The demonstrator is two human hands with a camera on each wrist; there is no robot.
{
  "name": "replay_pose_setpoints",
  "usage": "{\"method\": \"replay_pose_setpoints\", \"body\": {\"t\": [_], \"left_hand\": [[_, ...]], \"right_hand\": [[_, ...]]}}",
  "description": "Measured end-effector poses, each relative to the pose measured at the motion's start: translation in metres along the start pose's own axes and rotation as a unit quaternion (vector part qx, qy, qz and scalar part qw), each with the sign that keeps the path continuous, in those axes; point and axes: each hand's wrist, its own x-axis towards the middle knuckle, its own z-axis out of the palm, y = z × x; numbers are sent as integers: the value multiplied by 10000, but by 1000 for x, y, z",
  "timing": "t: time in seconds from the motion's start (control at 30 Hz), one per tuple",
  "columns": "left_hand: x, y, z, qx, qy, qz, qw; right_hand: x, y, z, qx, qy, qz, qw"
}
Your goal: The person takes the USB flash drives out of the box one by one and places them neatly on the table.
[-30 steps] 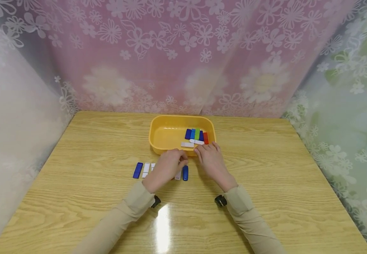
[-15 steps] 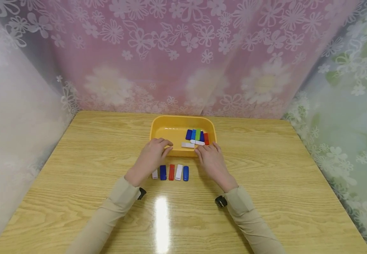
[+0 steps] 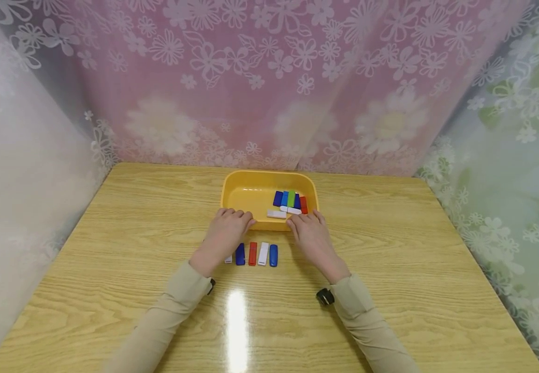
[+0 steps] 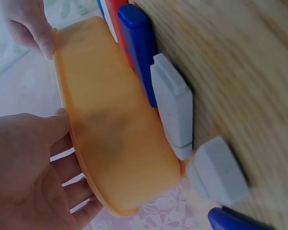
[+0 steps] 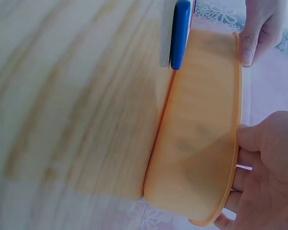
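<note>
A yellow plastic tub (image 3: 250, 198) stands on the table, and both hands grip its near rim. My left hand (image 3: 224, 235) holds the rim's left part, thumb outside and fingers over the edge, as the left wrist view shows. At the right part, my right hand (image 3: 315, 235) pinches the rim the same way. Inside the tub's right half lie several USB flash drives, among them a green one (image 3: 291, 199) and a red one (image 3: 303, 204). More flash drives form a row before the tub: blue (image 3: 274, 255), white (image 3: 263, 254), red (image 3: 252, 254) and others, partly hidden behind my left hand.
The wood-grain table (image 3: 381, 259) extends to both sides of the tub. A pink flowered curtain (image 3: 260, 103) hangs behind its far edge, with pale curtains at left and right. A white flash drive (image 4: 173, 105) stands close to the tub's near wall.
My left hand has moved left from above the row to the tub's near rim and now grips it. The right hand has stayed at the rim.
</note>
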Motion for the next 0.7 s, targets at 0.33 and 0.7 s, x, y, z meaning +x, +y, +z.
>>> {"method": "replay_pose_setpoints", "body": {"t": [0.33,0.7], "left_hand": [[-1,-1,4,-19,155,18,9999],[-2,-1,5,101,175,-31,9998]], "right_hand": [[10,-5,-15,142,-427,-35,9990],[64,-7,-25,470,-1171,-293,9916]]}}
